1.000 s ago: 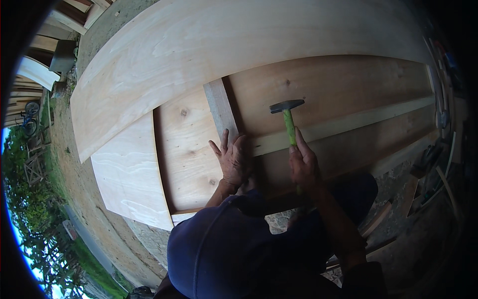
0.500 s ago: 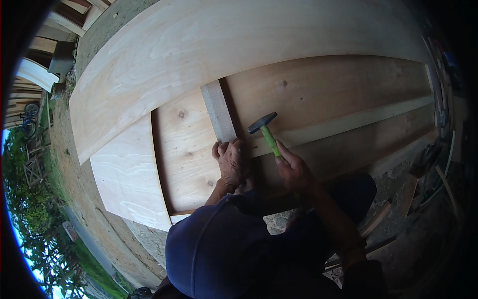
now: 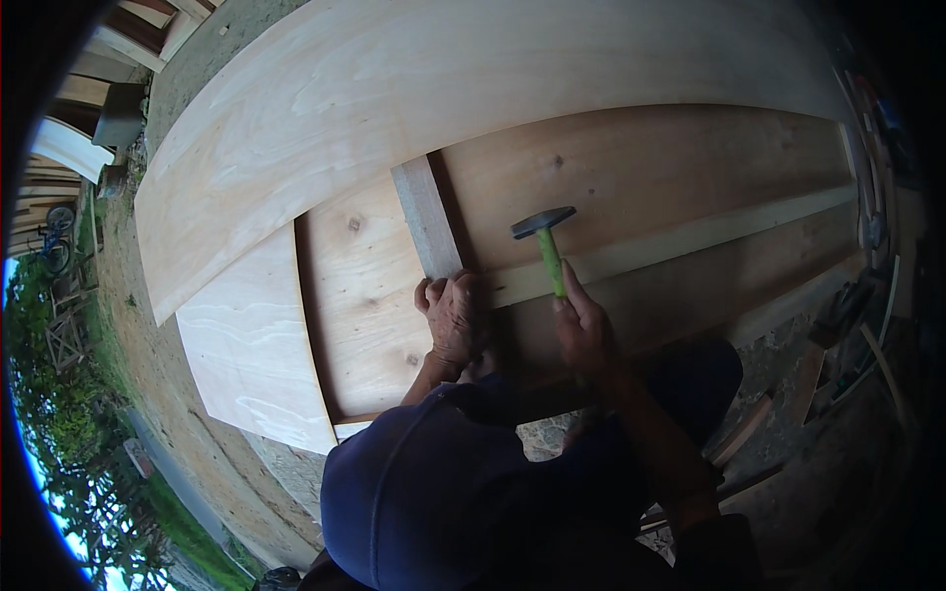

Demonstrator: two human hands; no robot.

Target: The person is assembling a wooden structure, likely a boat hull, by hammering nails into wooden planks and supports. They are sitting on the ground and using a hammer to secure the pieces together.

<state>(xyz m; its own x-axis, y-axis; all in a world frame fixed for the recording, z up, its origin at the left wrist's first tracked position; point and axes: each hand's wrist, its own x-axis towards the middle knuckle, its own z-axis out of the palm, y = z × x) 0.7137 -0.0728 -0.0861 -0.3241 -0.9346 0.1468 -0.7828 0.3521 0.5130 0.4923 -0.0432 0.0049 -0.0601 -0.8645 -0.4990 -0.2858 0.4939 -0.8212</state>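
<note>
My right hand (image 3: 583,330) grips a hammer (image 3: 551,258) by its green handle. The dark metal hammer head is raised above the panel, apart from the wood. My left hand (image 3: 451,320) is closed over the near end of a short wooden crosspiece (image 3: 426,217), its fingers curled; whatever lies beneath them is hidden. At that same spot a long wooden batten (image 3: 680,239) meets the crosspiece and runs off to the right. Both pieces lie on a framed plywood panel (image 3: 367,286).
A large pale plywood sheet (image 3: 394,108) overlaps the panel's far side. A smaller sheet (image 3: 251,345) covers its left end. Wood offcuts (image 3: 741,430) lie on the ground at lower right. A dark blue cap (image 3: 414,488) blocks part of the near view.
The hammer has swung a little to the right, and its head has turned more level. My left hand keeps its place on the crosspiece.
</note>
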